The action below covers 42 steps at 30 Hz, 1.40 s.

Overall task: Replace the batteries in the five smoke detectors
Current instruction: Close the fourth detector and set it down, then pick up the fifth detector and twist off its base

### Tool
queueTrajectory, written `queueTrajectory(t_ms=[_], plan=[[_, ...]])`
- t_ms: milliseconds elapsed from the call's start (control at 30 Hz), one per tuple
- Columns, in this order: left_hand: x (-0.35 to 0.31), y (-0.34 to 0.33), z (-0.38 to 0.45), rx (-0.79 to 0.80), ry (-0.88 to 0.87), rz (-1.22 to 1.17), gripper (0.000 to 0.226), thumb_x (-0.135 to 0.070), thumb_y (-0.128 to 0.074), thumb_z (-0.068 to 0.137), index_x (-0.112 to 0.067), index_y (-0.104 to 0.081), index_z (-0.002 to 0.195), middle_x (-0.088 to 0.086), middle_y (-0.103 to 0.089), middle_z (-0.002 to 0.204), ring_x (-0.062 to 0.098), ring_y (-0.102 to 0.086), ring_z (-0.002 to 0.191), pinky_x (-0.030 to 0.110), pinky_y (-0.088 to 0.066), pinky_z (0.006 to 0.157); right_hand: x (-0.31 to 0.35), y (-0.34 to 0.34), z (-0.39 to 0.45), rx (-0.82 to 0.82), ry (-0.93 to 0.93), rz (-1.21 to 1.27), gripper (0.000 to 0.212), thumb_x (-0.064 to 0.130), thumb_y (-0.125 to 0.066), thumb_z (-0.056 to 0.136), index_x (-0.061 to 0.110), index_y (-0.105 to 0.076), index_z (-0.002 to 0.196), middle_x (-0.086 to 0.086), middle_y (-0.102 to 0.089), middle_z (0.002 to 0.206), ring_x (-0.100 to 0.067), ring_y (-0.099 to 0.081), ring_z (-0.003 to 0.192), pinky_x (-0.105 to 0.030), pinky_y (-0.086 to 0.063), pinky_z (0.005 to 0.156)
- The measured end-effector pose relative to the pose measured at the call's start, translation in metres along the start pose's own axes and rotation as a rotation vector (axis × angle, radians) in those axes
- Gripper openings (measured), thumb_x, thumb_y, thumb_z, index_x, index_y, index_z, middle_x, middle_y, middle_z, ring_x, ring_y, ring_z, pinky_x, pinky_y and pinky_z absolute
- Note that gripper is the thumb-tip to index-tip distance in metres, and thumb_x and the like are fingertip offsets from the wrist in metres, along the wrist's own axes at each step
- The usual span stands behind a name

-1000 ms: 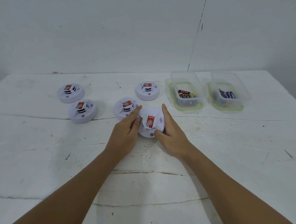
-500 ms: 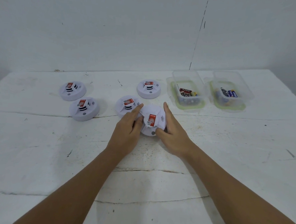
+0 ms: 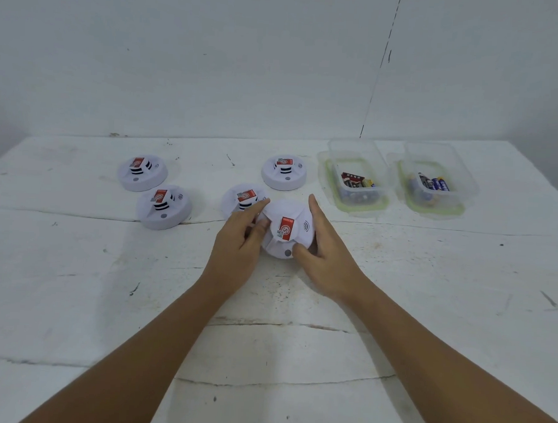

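Gripping one smoke detector point(image 3: 288, 232) with both hands at mid table point(image 3: 73, 281).
Left hand point(image 3: 238, 251) and right hand point(image 3: 328, 259) clamp its opposite sides. Four more detectors point(image 3: 163, 207) sit behind and leftward; two clear tubs point(image 3: 357, 180) holding batteries point(image 3: 357, 181) stand at far right, apart.
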<state>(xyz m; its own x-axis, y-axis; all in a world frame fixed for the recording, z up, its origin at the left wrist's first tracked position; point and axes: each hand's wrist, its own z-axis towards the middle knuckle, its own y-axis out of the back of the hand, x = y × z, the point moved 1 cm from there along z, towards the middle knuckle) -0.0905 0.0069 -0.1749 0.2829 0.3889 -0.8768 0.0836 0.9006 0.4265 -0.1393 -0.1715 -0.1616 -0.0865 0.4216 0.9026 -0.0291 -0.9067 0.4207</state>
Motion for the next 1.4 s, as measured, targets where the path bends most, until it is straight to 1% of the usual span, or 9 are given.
queueTrajectory(t_ms=[67,167,267,467,700,967,1067,1233,1400], plan=[[-0.009,0.009,0.002,-0.021,0.007,-0.079,0.037,-0.039,-0.049,0.107,-0.035,-0.059,0.143,-0.009,-0.066,0.130,0.015,-0.063,0.117,0.047,-0.054,0.103,0.007,-0.001,0.005,0.005,0.073,0.050,0.084,0.014,-0.057,0.093,0.028,-0.015,0.165,0.014,-0.042,0.158,-0.008,-0.040,0.146,-0.042,-0.039,0.120],[-0.032,0.029,0.014,-0.061,-0.019,-0.197,0.028,-0.030,-0.052,0.109,-0.034,-0.063,0.135,-0.008,-0.070,0.127,0.014,-0.067,0.116,0.041,-0.058,0.098,0.023,-0.001,0.021,-0.022,0.137,0.013,0.079,0.030,-0.055,0.095,0.044,-0.013,0.161,0.019,-0.046,0.144,-0.006,-0.041,0.138,-0.041,-0.040,0.117],[-0.046,0.056,0.039,-0.147,0.017,-0.252,0.030,-0.023,-0.054,0.108,-0.022,-0.065,0.136,-0.007,-0.070,0.127,0.011,-0.068,0.114,0.036,-0.059,0.095,0.041,0.000,0.045,-0.059,0.167,-0.032,0.072,0.038,-0.050,0.099,0.033,-0.020,0.164,0.007,-0.045,0.137,-0.001,-0.041,0.131,-0.030,-0.036,0.115],[-0.030,0.101,0.102,-0.233,0.148,-0.183,0.031,-0.029,-0.060,0.102,-0.023,-0.069,0.131,0.000,-0.076,0.113,0.025,-0.070,0.108,0.049,-0.057,0.100,0.066,-0.001,0.102,-0.131,0.135,-0.120,0.041,0.028,-0.049,0.108,0.026,-0.054,0.149,0.004,-0.054,0.128,0.006,-0.053,0.107,-0.012,-0.038,0.097],[0.016,0.109,0.154,-0.140,0.314,0.037,0.036,-0.041,-0.063,0.095,-0.023,-0.070,0.125,0.001,-0.069,0.128,0.027,-0.064,0.118,0.051,-0.052,0.104,0.058,-0.006,0.149,-0.070,0.062,-0.357,0.033,0.025,-0.052,0.107,0.025,-0.066,0.137,0.004,-0.062,0.123,-0.014,-0.061,0.112,-0.018,-0.037,0.094],[0.033,0.108,0.179,-0.042,0.383,0.272,0.030,-0.030,-0.057,0.104,-0.014,-0.068,0.126,0.002,-0.064,0.132,0.028,-0.061,0.118,0.041,-0.050,0.105,0.036,-0.003,0.177,-0.077,0.031,-0.523,0.034,0.022,-0.055,0.103,0.026,-0.068,0.135,-0.003,-0.061,0.135,-0.023,-0.056,0.125,-0.027,-0.041,0.101],[0.038,0.110,0.185,-0.026,0.379,0.414,0.030,-0.029,-0.055,0.105,-0.010,-0.068,0.125,0.004,-0.065,0.127,0.027,-0.062,0.108,0.030,-0.045,0.089,0.028,-0.002,0.182,-0.090,0.009,-0.598,0.037,0.022,-0.061,0.099,0.025,-0.067,0.136,-0.009,-0.056,0.138,-0.031,-0.050,0.129,-0.041,-0.046,0.104],[0.036,0.113,0.188,0.021,0.347,0.560,0.031,-0.028,-0.058,0.104,-0.009,-0.068,0.126,0.010,-0.064,0.128,0.024,-0.060,0.096,0.031,-0.043,0.080,0.021,-0.002,0.179,-0.007,-0.151,-0.657,0.056,0.033,-0.064,0.097,0.032,-0.050,0.151,-0.012,-0.031,0.158,-0.035,-0.029,0.145,-0.043,-0.035,0.112],[0.033,0.113,0.187,0.003,0.338,0.606,0.037,-0.025,-0.059,0.102,-0.010,-0.059,0.136,0.015,-0.060,0.132,0.028,-0.059,0.102,0.036,-0.048,0.083,0.013,-0.004,0.178,0.095,-0.201,-0.636,0.073,0.044,-0.068,0.092,0.039,-0.035,0.157,-0.011,-0.026,0.158,-0.034,-0.022,0.148,-0.043,-0.029,0.115]])
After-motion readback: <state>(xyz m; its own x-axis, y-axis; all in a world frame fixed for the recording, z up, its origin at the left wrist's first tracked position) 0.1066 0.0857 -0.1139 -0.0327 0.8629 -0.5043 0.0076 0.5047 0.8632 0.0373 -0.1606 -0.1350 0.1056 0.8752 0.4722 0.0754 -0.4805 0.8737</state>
